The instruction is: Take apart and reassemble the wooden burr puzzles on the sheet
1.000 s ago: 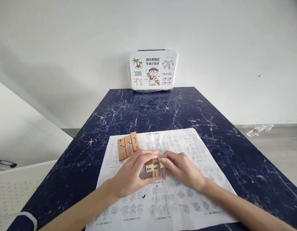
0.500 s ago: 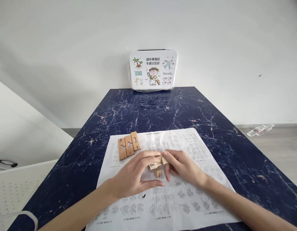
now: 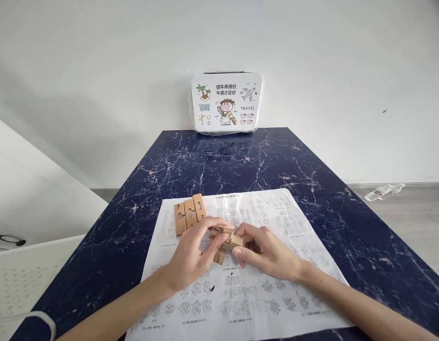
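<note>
Between my two hands is a wooden interlocking puzzle point(image 3: 233, 241) of crossed blocks, one of them marked with a 3. My left hand point(image 3: 196, 251) grips its left side, thumb in front and fingers behind. On the right side, my right hand point(image 3: 267, 248) pinches a block end between thumb and fingers. Part of the puzzle is hidden by the fingers. Beyond my left hand, several notched wooden pieces point(image 3: 189, 212) with handwritten numbers lie side by side on the printed instruction sheet point(image 3: 272, 289).
The dark blue marbled table point(image 3: 233, 166) carries the sheet. At its far edge a white cartoon case point(image 3: 226, 102) in clear plastic stands against the wall. A clear plastic bottle point(image 3: 385, 191) lies on the floor at right. A white perforated surface point(image 3: 20, 284) is at left.
The puzzle has turned and shifted slightly left. My left thumb has come up onto its front, and my right thumb has lowered to the near side of a block end.
</note>
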The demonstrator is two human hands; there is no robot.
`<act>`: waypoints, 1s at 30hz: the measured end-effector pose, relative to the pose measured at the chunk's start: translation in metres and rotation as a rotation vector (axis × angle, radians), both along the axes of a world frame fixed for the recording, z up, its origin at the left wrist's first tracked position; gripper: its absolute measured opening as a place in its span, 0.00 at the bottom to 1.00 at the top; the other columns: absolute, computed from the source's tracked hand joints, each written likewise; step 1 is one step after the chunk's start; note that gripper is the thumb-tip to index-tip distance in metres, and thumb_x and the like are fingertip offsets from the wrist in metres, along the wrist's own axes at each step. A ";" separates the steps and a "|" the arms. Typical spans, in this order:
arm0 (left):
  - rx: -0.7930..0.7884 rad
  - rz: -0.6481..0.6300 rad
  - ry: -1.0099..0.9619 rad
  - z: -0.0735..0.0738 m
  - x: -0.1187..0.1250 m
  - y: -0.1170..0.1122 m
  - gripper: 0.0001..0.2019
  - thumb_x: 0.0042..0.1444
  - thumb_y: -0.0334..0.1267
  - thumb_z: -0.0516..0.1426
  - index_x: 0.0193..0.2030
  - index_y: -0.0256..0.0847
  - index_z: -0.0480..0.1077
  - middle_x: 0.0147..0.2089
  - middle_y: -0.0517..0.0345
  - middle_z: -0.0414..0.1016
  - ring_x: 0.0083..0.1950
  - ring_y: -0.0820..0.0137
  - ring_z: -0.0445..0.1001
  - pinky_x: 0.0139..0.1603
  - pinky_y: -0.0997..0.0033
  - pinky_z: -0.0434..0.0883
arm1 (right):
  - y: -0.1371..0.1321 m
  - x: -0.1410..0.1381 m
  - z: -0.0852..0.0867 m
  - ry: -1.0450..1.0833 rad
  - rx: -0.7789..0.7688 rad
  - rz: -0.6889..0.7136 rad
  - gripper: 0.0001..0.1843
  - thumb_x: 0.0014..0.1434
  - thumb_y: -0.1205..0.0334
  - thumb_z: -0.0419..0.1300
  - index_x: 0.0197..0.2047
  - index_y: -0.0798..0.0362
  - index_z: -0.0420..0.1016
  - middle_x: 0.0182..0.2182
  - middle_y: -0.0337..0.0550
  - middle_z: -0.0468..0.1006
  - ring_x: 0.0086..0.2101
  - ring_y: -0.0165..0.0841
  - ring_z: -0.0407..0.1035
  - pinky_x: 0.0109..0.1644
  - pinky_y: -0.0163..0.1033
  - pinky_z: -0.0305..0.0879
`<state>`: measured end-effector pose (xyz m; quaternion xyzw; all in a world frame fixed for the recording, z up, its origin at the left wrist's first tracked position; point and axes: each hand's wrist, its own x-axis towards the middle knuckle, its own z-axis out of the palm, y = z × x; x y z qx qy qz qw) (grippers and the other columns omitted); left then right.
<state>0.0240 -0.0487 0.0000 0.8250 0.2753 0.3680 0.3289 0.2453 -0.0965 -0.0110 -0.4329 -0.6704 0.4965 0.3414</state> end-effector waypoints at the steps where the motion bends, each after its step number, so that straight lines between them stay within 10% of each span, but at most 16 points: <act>1: -0.016 -0.003 0.003 0.001 0.000 0.000 0.09 0.73 0.34 0.58 0.57 0.48 0.72 0.51 0.57 0.82 0.50 0.68 0.82 0.53 0.66 0.79 | 0.000 0.000 0.001 -0.012 0.002 -0.003 0.15 0.71 0.47 0.60 0.42 0.51 0.70 0.26 0.40 0.82 0.24 0.30 0.69 0.27 0.36 0.61; 7: -0.146 -0.081 -0.037 0.005 -0.001 0.000 0.10 0.73 0.37 0.58 0.58 0.48 0.72 0.52 0.56 0.81 0.53 0.65 0.81 0.56 0.63 0.78 | 0.002 0.000 0.003 -0.004 0.008 -0.026 0.20 0.75 0.46 0.54 0.36 0.50 0.70 0.23 0.39 0.79 0.20 0.28 0.63 0.26 0.36 0.59; 14: -0.067 -0.175 -0.005 -0.006 -0.004 0.000 0.40 0.53 0.46 0.75 0.69 0.56 0.62 0.66 0.52 0.71 0.67 0.54 0.72 0.69 0.52 0.72 | 0.005 0.005 0.001 0.091 -0.063 -0.038 0.23 0.75 0.41 0.54 0.37 0.51 0.71 0.20 0.38 0.78 0.20 0.28 0.64 0.26 0.36 0.60; 30: 0.017 -0.145 0.029 -0.011 -0.008 0.002 0.36 0.56 0.43 0.74 0.68 0.56 0.63 0.64 0.53 0.76 0.65 0.56 0.76 0.67 0.51 0.73 | 0.004 0.006 0.000 0.052 -0.062 -0.025 0.26 0.76 0.38 0.51 0.35 0.50 0.69 0.19 0.38 0.77 0.20 0.29 0.64 0.27 0.37 0.61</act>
